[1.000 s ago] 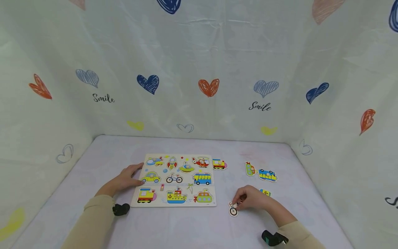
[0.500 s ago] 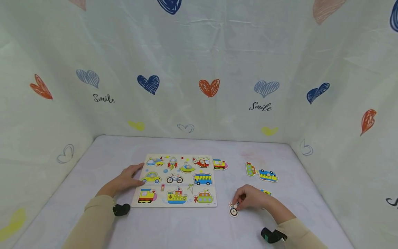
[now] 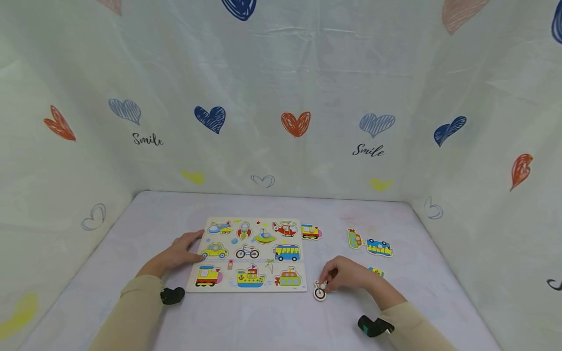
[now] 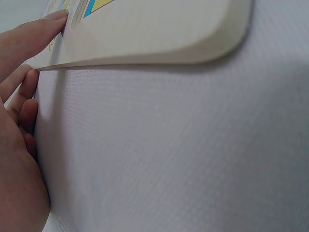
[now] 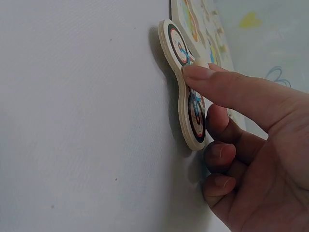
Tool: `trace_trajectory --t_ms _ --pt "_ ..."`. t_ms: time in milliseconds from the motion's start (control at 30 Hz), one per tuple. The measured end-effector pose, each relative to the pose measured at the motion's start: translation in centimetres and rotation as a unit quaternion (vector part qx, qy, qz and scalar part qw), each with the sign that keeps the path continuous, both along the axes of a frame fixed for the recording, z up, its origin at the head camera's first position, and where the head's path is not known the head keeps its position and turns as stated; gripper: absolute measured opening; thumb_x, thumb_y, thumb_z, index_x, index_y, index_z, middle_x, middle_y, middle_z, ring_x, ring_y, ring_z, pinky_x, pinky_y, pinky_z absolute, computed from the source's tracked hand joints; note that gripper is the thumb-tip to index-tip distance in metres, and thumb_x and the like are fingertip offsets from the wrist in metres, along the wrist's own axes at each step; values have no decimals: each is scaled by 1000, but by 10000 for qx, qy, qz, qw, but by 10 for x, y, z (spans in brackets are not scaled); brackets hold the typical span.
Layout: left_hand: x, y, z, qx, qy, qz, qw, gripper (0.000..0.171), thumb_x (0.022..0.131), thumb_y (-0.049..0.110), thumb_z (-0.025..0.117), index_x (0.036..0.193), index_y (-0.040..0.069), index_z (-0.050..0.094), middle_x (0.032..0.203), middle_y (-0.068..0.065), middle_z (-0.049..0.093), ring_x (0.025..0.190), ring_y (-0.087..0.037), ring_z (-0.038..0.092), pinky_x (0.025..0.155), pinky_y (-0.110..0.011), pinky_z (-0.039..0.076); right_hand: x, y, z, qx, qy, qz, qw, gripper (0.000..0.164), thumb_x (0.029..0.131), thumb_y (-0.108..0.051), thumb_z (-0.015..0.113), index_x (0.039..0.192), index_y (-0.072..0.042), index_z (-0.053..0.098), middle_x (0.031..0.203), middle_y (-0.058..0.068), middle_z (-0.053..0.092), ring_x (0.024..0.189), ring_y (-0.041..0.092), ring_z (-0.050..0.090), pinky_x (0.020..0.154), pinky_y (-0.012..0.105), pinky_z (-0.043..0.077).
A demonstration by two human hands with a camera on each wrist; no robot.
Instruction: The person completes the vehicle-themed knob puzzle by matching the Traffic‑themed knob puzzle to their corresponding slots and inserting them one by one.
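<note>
A white puzzle board (image 3: 229, 282) with colourful vehicle pictures lies on the table. My left hand (image 3: 177, 252) rests at its left edge, fingers spread; in the left wrist view the thumb (image 4: 43, 31) lies on top and other fingertips touch the side. To the right of the board, my right hand (image 3: 347, 273) pinches a bicycle puzzle piece (image 3: 319, 292) by its knob. The right wrist view shows that bicycle piece (image 5: 195, 123) tipped slightly close over the cloth, thumb across its middle. The right hand's other fingers are curled behind it.
A train piece (image 3: 311, 232) lies against the board's upper right edge. Farther right are a submarine piece (image 3: 354, 239) and an upside-down bus piece (image 3: 379, 247). Another yellow piece (image 3: 376, 271) is partly hidden behind the right forearm. A heart-printed curtain (image 3: 333, 170) surrounds the table.
My right hand has moved a little left and away from me, bringing the bicycle piece closer to the board. The left hand and the board have not moved.
</note>
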State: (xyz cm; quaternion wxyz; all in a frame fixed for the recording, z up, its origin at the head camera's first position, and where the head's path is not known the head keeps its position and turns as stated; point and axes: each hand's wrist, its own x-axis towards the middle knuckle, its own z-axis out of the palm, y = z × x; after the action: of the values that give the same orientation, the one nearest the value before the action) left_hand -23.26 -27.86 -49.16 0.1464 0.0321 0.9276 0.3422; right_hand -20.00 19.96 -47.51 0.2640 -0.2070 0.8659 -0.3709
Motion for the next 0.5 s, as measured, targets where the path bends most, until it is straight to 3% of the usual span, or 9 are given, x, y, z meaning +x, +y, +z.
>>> trace_trajectory --t_ms 500 --pt "1 1 3 38 -41 -61 10000 91 81 27 77 152 2 25 152 -29 24 136 -50 18 107 -69 19 -17 -35 6 -298 359 -174 9988 11 78 -10 81 85 -17 76 70 -1 57 69 15 52 59 26 44"
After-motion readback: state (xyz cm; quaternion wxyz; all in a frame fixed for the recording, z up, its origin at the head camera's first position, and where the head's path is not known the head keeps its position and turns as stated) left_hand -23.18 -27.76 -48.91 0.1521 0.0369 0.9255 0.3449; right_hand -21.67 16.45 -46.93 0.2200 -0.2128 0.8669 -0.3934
